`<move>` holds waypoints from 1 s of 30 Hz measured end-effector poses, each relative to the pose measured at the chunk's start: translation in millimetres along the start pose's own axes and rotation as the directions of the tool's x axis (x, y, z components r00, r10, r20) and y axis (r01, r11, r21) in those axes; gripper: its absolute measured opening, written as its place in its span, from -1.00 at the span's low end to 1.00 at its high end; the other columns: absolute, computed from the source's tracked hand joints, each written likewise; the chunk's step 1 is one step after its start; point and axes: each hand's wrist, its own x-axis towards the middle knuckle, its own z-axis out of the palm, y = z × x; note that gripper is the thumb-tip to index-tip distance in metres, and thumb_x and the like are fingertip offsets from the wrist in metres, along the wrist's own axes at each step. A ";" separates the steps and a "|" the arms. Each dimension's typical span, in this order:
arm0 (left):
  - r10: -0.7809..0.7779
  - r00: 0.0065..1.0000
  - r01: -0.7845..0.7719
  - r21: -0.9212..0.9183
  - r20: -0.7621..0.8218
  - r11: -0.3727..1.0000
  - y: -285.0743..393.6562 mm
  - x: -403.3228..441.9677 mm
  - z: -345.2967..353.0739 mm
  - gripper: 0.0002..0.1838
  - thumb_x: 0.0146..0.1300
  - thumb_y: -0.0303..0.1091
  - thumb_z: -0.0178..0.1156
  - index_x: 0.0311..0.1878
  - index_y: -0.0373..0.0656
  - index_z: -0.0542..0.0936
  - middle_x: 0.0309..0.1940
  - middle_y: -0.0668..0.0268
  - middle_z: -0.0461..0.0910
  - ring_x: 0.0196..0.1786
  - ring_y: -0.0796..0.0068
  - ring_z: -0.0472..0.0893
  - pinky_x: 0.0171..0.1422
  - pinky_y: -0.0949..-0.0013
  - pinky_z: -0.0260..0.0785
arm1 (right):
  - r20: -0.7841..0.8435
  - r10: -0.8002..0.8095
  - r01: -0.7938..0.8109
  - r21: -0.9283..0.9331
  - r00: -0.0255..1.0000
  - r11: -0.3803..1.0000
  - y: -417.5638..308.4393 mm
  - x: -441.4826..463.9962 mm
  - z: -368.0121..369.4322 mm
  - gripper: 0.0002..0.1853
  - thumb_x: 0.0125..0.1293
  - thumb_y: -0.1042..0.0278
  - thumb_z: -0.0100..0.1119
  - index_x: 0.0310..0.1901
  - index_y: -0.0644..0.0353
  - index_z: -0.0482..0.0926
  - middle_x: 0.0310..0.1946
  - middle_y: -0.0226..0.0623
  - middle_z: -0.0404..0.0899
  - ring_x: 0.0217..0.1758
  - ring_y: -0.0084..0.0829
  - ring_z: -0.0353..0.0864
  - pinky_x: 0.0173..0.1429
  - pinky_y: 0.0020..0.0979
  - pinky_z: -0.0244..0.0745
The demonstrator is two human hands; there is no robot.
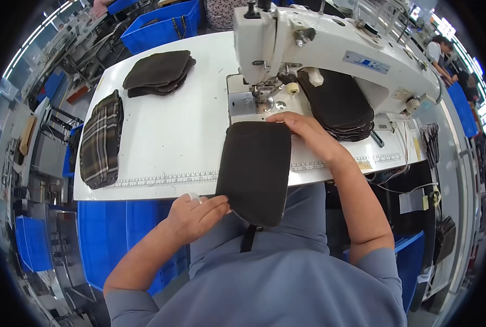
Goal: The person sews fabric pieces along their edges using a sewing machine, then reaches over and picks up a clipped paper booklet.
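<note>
Left hand (193, 219) pinching lower-left edge of dark, rounded-rectangular fabric panel (255, 169); right hand (315, 136) touching top-right corner, closure unclear, probably steadying panel between hands; white metal sewing machine (330, 46) standing beyond right fingertips (275, 117).

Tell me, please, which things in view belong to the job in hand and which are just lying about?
Likely part of the job:
Dark rounded fabric panel, touched by left hand and right hand
White metal sewing machine
Dark fabric stack under its arm
Dark fabric stack left of machine
Dark plaid fabric

Apparently lying about:
Blue plastic bin beyond white table
White paper sheet
</note>
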 end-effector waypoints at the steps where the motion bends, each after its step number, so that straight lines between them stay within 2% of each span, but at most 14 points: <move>1: -0.057 0.998 0.059 -0.080 0.020 0.995 0.8 0.2 2.2 -0.77 0.22 -0.20 0.50 -0.18 -0.08 0.70 -0.04 0.34 0.79 -0.45 0.61 0.62 -0.43 0.45 0.28 | -0.043 -0.036 0.033 -0.059 0.998 0.998 -0.4 -0.8 6.2 -0.60 0.59 0.16 0.05 0.24 0.25 0.63 -0.32 -0.35 0.60 -0.23 -0.51 0.50 -0.02 -0.36 0.49; 6: -0.288 0.955 0.253 -0.309 -0.071 0.917 -0.8 40.7 -2.1 -0.43 0.07 0.08 0.59 0.02 -0.11 0.70 0.07 0.27 0.76 -0.16 0.30 0.73 -0.23 0.30 0.50 | -0.094 -0.010 -0.027 -0.385 0.995 0.923 -5.6 -8.1 19.2 -0.66 0.50 0.31 0.30 0.20 0.27 0.57 -0.37 -0.42 0.66 -0.35 -0.64 0.51 -0.23 -0.50 0.40; 7: -0.402 0.898 0.384 -0.129 -0.178 0.914 -9.8 72.0 -4.3 -0.19 -0.03 0.14 0.63 0.22 -0.14 0.62 0.14 0.21 0.73 0.02 0.10 0.73 0.04 0.13 0.59 | -0.078 -0.008 -0.022 -0.388 0.997 0.922 -5.0 -8.6 24.6 -0.66 0.50 0.31 0.30 0.20 0.27 0.57 -0.37 -0.42 0.66 -0.35 -0.64 0.51 -0.23 -0.50 0.40; 8: -0.433 0.890 0.423 -0.093 -0.142 0.901 -19.2 77.4 0.1 -0.09 -0.02 0.09 0.64 0.35 -0.15 0.52 0.19 0.13 0.70 0.11 0.01 0.71 0.22 0.05 0.55 | -0.081 -0.024 0.006 -0.225 0.996 0.974 -3.0 -10.3 29.3 -0.69 0.48 0.36 0.33 0.17 0.26 0.57 -0.37 -0.44 0.68 -0.34 -0.67 0.53 -0.24 -0.53 0.40; 9: -0.436 0.888 0.427 -0.090 -0.146 0.900 -26.8 78.3 9.3 -0.09 -0.02 0.09 0.64 0.35 -0.15 0.52 0.19 0.13 0.70 0.11 0.01 0.71 0.22 0.05 0.55 | -0.086 -0.039 0.034 -0.057 0.996 0.998 -2.2 -12.6 33.3 -0.71 0.47 0.40 0.36 0.13 0.24 0.57 -0.37 -0.46 0.69 -0.33 -0.71 0.54 -0.25 -0.55 0.40; 11: -0.606 0.781 0.605 -0.419 0.149 0.677 -39.7 77.8 29.5 -0.29 0.12 -0.14 0.62 0.28 -0.24 0.59 0.09 0.03 0.73 0.07 0.16 0.76 0.20 0.23 0.57 | -0.085 -0.026 0.023 -0.035 0.996 0.999 -6.8 -19.0 38.8 -0.72 0.47 0.41 0.37 0.12 0.25 0.57 -0.36 -0.46 0.71 -0.30 -0.73 0.55 -0.22 -0.56 0.43; 12: -0.584 0.776 0.597 -0.578 0.239 0.557 -42.0 79.7 31.0 -0.60 0.30 -0.36 0.48 0.16 -0.25 0.66 -0.12 0.09 0.78 -0.11 0.38 0.76 0.07 0.36 0.58 | -0.094 -0.007 0.007 -0.007 0.996 1.000 -10.0 -22.6 40.3 -0.73 0.47 0.41 0.38 0.10 0.25 0.57 -0.36 -0.45 0.72 -0.28 -0.75 0.56 -0.19 -0.58 0.45; 15: -0.682 0.721 0.613 -0.569 0.121 0.548 -37.9 73.9 32.4 -0.85 0.42 -0.47 0.34 0.00 -0.26 0.71 -0.30 0.17 0.76 -0.29 0.55 0.69 -0.11 0.45 0.54 | -0.126 0.184 -0.178 0.057 0.975 0.982 -23.7 -33.4 36.1 -0.73 0.47 0.40 0.39 0.09 0.27 0.57 -0.35 -0.42 0.76 -0.25 -0.76 0.60 -0.13 -0.59 0.50; 17: -0.720 0.670 0.700 -0.476 0.182 0.532 -43.1 60.2 23.1 -0.90 0.47 -0.48 0.29 -0.07 -0.29 0.71 -0.36 0.20 0.73 -0.38 0.64 0.61 -0.23 0.46 0.49 | -0.131 0.156 -0.146 0.078 0.979 0.986 -12.1 -37.3 32.6 -0.74 0.47 0.40 0.39 0.08 0.28 0.58 -0.35 -0.41 0.78 -0.26 -0.76 0.61 -0.13 -0.59 0.51; 19: -0.757 0.654 0.690 -0.424 0.016 0.587 -47.0 46.3 16.9 -0.91 0.48 -0.48 0.28 -0.08 -0.28 0.71 -0.42 0.25 0.69 -0.45 0.68 0.55 -0.32 0.46 0.43 | -0.141 0.126 -0.114 0.095 0.982 0.989 -7.4 -37.8 31.4 -0.74 0.47 0.40 0.40 0.06 0.29 0.58 -0.35 -0.40 0.79 -0.26 -0.75 0.62 -0.12 -0.59 0.52; 20: -0.820 0.570 0.733 -0.481 0.049 0.481 -45.6 41.0 14.0 -0.90 0.37 -0.46 0.39 -0.10 -0.23 0.72 -0.34 0.27 0.70 -0.39 0.60 0.59 -0.26 0.43 0.44 | -0.152 0.112 -0.098 0.094 0.982 0.991 -7.4 -36.7 33.2 -0.75 0.47 0.39 0.40 0.05 0.29 0.59 -0.36 -0.41 0.78 -0.28 -0.76 0.60 -0.14 -0.59 0.51; 24: -0.718 0.694 0.650 -0.385 -0.049 0.655 -22.0 56.6 0.0 -0.79 0.19 -0.40 0.52 -0.13 -0.18 0.73 -0.13 0.25 0.72 -0.19 0.40 0.68 -0.14 0.31 0.48 | -0.141 0.058 -0.054 0.037 0.988 0.998 -3.1 -30.5 40.6 -0.74 0.46 0.36 0.41 0.03 0.30 0.59 -0.44 -0.41 0.74 -0.32 -0.77 0.57 -0.18 -0.59 0.47; 26: -0.470 0.876 0.456 -0.129 -0.107 0.881 -13.9 63.2 5.2 -0.71 0.04 -0.36 0.58 -0.17 -0.14 0.73 0.01 0.26 0.69 -0.02 0.22 0.68 -0.03 0.19 0.48 | -0.134 0.057 -0.056 0.008 0.989 0.998 -6.3 -28.8 45.4 -0.75 0.45 0.36 0.42 0.02 0.29 0.60 -0.46 -0.42 0.72 -0.34 -0.77 0.53 -0.21 -0.59 0.44; 30: -0.476 0.865 0.465 -0.104 -0.161 0.879 -13.6 69.8 27.2 -0.76 0.02 -0.38 0.53 -0.22 -0.13 0.72 -0.01 0.29 0.68 -0.01 0.16 0.67 -0.03 0.15 0.47 | -0.141 0.019 -0.028 -0.062 0.990 0.998 -4.8 -32.8 45.8 -0.75 0.44 0.34 0.43 -0.01 0.28 0.61 -0.56 -0.47 0.60 -0.44 -0.75 0.37 -0.32 -0.57 0.30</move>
